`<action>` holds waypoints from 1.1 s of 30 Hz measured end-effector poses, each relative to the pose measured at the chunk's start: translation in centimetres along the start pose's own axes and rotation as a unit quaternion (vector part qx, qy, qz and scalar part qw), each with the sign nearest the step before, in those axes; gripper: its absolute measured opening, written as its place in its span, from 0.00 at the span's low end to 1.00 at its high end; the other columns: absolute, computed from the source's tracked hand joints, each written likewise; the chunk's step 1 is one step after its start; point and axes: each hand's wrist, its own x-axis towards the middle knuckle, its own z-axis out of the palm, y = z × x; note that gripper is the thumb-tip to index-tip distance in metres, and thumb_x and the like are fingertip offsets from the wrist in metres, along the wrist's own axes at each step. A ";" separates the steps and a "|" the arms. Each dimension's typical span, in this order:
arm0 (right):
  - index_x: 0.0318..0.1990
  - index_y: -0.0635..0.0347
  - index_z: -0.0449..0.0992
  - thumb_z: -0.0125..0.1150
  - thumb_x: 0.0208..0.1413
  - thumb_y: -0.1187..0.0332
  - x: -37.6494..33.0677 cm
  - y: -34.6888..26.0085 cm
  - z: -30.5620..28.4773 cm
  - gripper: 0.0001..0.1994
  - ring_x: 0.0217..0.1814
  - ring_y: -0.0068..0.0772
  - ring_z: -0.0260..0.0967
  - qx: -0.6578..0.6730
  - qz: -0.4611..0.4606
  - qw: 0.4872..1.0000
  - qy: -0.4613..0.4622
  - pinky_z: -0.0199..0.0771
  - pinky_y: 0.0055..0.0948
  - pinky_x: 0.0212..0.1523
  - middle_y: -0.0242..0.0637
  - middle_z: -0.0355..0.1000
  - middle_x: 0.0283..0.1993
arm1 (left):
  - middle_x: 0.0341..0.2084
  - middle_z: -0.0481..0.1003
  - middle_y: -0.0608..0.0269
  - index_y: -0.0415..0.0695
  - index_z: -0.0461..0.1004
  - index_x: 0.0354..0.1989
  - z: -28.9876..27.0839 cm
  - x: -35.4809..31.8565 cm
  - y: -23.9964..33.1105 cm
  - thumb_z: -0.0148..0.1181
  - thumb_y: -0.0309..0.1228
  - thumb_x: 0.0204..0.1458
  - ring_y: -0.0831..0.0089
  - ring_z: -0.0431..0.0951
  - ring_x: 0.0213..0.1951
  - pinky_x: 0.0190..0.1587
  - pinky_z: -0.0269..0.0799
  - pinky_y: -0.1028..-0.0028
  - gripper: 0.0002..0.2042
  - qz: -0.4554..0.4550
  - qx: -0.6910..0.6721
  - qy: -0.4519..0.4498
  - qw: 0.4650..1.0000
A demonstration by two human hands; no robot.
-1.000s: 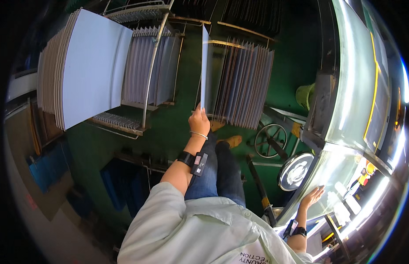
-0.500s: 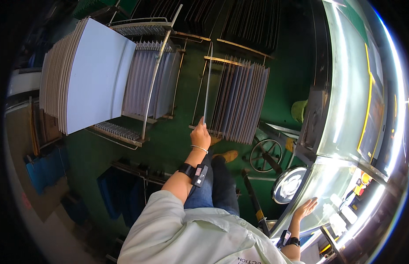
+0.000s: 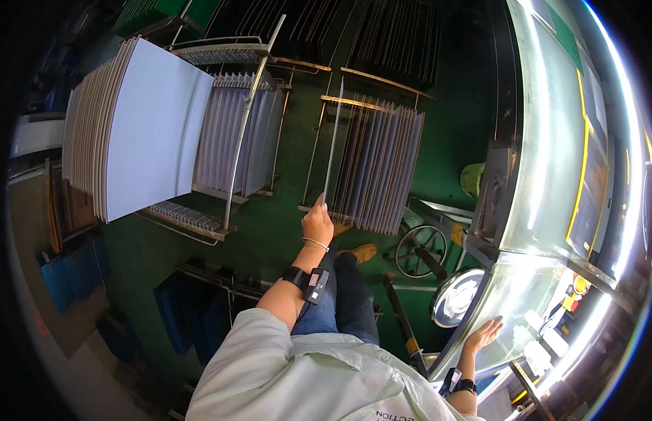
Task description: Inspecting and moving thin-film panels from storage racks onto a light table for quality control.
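My left hand (image 3: pixel 317 224) reaches forward, its fingers closed on the near end of a thin flat panel (image 3: pixel 333 151), which I see almost edge-on. That panel stands at the left side of a rack (image 3: pixel 357 103) holding several similar upright panels (image 3: pixel 382 165). Over on the right, my right hand (image 3: pixel 484 335) has its fingers stretched out and holds nothing. It is over or against a brightly lit glassy surface (image 3: pixel 512 302); whether it touches, I cannot tell.
Left of the walkway stands another rack (image 3: pixel 245 119), with large white boards (image 3: pixel 161 133) beside it. A handwheel (image 3: pixel 422 249) and a round shiny disc (image 3: pixel 458 296) are near my right leg. Blue items (image 3: pixel 192 312) hang at lower left. A long lit machine (image 3: pixel 550 140) lines the right.
The panel's far end has shifted slightly right toward the rack, with my left hand still on it. The whole view has moved a little. My right hand stays about where it was.
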 end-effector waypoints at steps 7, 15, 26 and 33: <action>0.64 0.53 0.49 0.28 0.61 0.51 0.1 0.2 0.0 0.26 0.69 0.43 0.36 0.001 0.009 1.000 -0.008 0.33 0.39 0.65 0.44 0.45 0.66 | 0.26 0.73 0.44 0.41 0.69 0.46 0.2 0.2 0.3 0.47 0.24 0.50 0.49 0.74 0.28 0.31 0.69 0.58 0.14 0.012 -0.010 0.010 1.000; 0.64 0.52 0.49 0.27 0.61 0.51 -0.2 -0.4 -0.3 0.26 0.69 0.43 0.35 0.004 0.018 1.000 -0.012 0.32 0.39 0.65 0.45 0.44 0.66 | 0.27 0.73 0.44 0.42 0.68 0.47 0.1 0.2 0.1 0.47 0.25 0.50 0.49 0.74 0.28 0.31 0.70 0.58 0.15 0.008 -0.002 0.004 1.000; 0.64 0.53 0.45 0.26 0.61 0.52 -0.1 -0.6 -0.8 0.26 0.69 0.46 0.33 -0.006 0.016 0.999 -0.038 0.30 0.41 0.66 0.49 0.40 0.67 | 0.27 0.73 0.45 0.43 0.68 0.47 0.2 0.0 0.1 0.47 0.25 0.50 0.49 0.74 0.28 0.31 0.70 0.58 0.15 0.029 0.007 0.003 1.000; 0.65 0.54 0.45 0.26 0.62 0.53 -0.3 -1.2 -1.2 0.26 0.70 0.46 0.33 -0.005 0.023 0.999 -0.049 0.31 0.40 0.66 0.49 0.39 0.67 | 0.25 0.73 0.44 0.39 0.70 0.43 0.3 -0.1 0.7 0.49 0.24 0.49 0.48 0.73 0.28 0.30 0.69 0.57 0.12 0.018 -0.012 0.014 1.000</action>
